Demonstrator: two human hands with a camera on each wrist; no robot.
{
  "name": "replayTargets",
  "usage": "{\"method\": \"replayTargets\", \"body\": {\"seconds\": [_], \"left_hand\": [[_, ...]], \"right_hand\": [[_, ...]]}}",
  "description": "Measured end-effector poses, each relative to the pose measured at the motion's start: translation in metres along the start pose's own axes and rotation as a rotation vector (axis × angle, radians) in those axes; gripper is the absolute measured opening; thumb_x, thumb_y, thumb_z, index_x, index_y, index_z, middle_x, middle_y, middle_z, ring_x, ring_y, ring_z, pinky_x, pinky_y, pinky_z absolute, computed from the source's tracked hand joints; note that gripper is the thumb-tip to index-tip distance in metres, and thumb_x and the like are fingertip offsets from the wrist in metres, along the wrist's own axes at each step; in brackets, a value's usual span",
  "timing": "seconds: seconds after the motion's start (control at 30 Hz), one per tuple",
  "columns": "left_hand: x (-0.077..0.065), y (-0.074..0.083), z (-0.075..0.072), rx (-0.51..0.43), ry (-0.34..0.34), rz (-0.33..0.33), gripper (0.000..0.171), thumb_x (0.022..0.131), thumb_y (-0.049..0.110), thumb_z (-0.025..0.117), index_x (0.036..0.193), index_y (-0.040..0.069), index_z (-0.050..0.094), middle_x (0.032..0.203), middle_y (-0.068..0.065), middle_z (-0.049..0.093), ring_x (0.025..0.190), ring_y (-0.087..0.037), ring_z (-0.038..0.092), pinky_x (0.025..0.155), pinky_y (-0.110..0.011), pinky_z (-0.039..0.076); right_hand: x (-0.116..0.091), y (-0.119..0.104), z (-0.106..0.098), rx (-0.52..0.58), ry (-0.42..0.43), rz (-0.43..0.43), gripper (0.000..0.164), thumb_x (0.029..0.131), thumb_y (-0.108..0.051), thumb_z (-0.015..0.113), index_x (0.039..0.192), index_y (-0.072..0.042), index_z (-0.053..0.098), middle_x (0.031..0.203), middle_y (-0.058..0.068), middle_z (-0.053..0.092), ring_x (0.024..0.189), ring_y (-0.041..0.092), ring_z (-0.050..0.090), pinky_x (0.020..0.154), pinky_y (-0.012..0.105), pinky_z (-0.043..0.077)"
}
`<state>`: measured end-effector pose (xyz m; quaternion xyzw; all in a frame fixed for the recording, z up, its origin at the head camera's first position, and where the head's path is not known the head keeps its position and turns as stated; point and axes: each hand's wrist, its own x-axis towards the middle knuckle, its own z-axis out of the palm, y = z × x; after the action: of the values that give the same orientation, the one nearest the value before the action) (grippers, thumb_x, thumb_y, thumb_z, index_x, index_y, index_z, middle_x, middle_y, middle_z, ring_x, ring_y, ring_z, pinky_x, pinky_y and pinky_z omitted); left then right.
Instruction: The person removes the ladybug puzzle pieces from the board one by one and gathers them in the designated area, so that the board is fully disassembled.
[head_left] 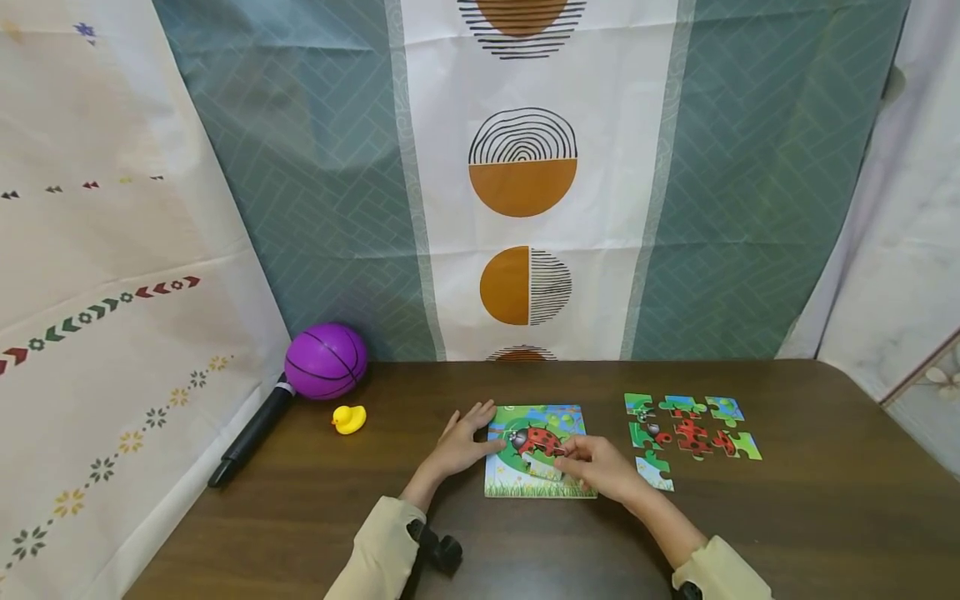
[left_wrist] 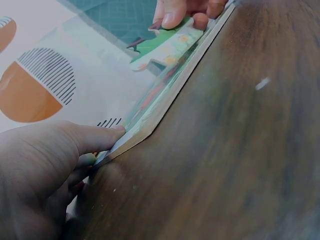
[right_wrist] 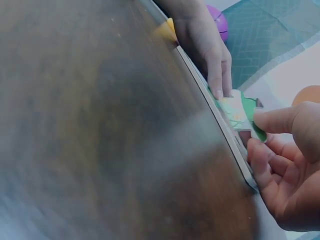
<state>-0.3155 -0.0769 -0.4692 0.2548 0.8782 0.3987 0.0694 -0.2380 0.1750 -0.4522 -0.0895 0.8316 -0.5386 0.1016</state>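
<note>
My right hand pinches a green-and-white jigsaw puzzle piece between thumb and fingers. The piece is tilted close over the lower middle of a square puzzle board. Printed on that board are a red ladybug, a green round patch and a strip of grass. My left hand rests at the board's left edge, its thumb on the surface and its fingers stretched out beside the upper left corner. In the left wrist view, the left thumb lies straight over the board's rim.
Several loose puzzle pieces lie in rough rows right of the board on the brown table. To the left are a yellow rubber duck, a purple ball and a black stick-like thing. Curtains hang behind.
</note>
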Motion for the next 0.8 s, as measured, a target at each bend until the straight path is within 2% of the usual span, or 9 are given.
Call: {"method": "replayTargets", "body": {"seconds": [0.37, 0.57, 0.8], "left_hand": [[0.001, 0.002, -0.003, 0.014, -0.007, -0.007, 0.068, 0.094, 0.027, 0.064, 0.149, -0.001, 0.037, 0.16, -0.016, 0.029, 0.151, -0.037, 0.018, 0.121, -0.062, 0.0], [0.003, 0.002, -0.004, 0.029, -0.005, -0.004, 0.068, 0.094, 0.028, 0.064, 0.149, -0.001, 0.037, 0.16, -0.016, 0.03, 0.151, -0.036, 0.019, 0.121, -0.062, 0.001], [0.0, 0.0, -0.001, 0.022, -0.001, -0.002, 0.066, 0.094, 0.027, 0.064, 0.148, -0.001, 0.038, 0.159, -0.016, 0.03, 0.151, -0.036, 0.019, 0.121, -0.062, 0.001]], "right_hand": [[0.001, -0.005, -0.006, 0.025, -0.03, 0.005, 0.028, 0.095, -0.021, 0.063, 0.106, 0.004, 0.059, 0.081, 0.007, 0.065, 0.069, 0.015, 0.056, 0.06, 0.029, 0.05], [0.002, -0.008, -0.012, 0.044, -0.006, -0.003, 0.031, 0.095, -0.023, 0.063, 0.108, 0.005, 0.059, 0.081, 0.004, 0.065, 0.069, 0.014, 0.058, 0.059, 0.028, 0.051], [-0.008, -0.013, -0.029, 0.052, 0.076, -0.003, 0.033, 0.096, -0.024, 0.061, 0.113, 0.004, 0.057, 0.085, 0.004, 0.061, 0.076, 0.015, 0.056, 0.066, 0.028, 0.052]]}}
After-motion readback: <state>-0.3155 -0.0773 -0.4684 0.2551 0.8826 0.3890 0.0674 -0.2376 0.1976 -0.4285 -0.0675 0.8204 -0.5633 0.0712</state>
